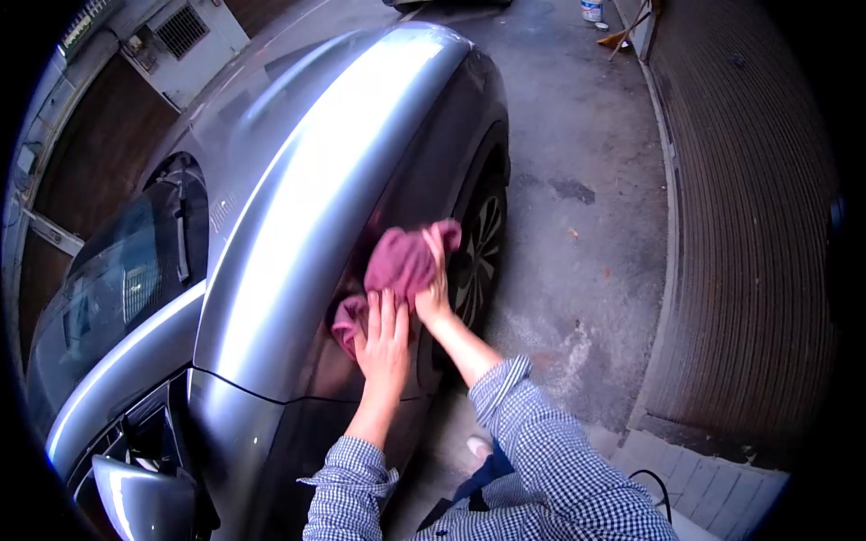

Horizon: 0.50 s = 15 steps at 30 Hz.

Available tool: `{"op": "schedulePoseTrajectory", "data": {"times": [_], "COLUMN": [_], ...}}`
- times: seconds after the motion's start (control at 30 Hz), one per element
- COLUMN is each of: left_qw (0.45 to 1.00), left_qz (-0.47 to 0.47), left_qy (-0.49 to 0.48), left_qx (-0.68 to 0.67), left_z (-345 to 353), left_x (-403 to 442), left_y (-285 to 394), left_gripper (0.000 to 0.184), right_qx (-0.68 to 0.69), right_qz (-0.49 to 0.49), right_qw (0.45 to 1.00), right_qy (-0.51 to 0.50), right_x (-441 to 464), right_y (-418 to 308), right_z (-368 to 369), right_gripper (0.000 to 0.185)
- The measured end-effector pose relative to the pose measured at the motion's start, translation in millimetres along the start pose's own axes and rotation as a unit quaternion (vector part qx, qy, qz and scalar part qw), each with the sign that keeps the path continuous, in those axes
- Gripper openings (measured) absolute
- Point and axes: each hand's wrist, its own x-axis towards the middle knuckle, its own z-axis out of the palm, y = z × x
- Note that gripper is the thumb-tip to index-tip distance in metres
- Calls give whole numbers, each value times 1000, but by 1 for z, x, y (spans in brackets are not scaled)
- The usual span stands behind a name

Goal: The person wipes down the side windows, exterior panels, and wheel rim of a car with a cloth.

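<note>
Head view, cloth: a soft, matte, dusky-pink cloth, bunched into rounded folds, lies against the smooth dark side of the silver-grey metal car, just beside the front wheel arch.
Left hand: the bare left hand lies over the cloth's lower part, fingers extended and nearly together, backs up; a crumpled fold bulges out on its left.
Right hand: the bare right hand is against the cloth's right edge, fingers stretched up beside a raised corner; whether they pinch it, I cannot tell.
Sleeves: blue-and-white checked woven sleeves, rolled back to leave the forearms bare.
Bodywork: glossy and curved, with a broad white reflection along the shoulder; thin dark seams part the panels.
Wheel: a round black-tyred wheel with pale spokes, near the right hand.
Glass: a dark, sloping windscreen with a slim black wiper.
Mirror: a rounded silver side mirror at lower left.
Ground: rough grey paving, stained and patchy.
Right side: a brown panel with fine, close ribs.
</note>
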Motion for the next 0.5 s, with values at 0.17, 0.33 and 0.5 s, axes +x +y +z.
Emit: {"op": "schedulePoseTrajectory", "data": {"times": [0.17, 0.33, 0.5], "left_qw": [992, 992, 984], "left_qz": [95, 57, -23], "left_qy": [-77, -51, 123], "left_qx": [2, -97, -131], "left_z": [0, -37, -100], "left_x": [-100, -146, -138], "left_y": [-14, -33, -43], "left_gripper": [37, 34, 16], "right_qx": [42, 211, 254], "right_qz": [269, 445, 390], "right_qw": [961, 861, 877], "right_qy": [-58, -128, -122], "right_x": [-147, -202, -134], "right_y": [-7, -51, -149], "right_z": [-2, 8, -11], "right_gripper": [66, 67, 66]}}
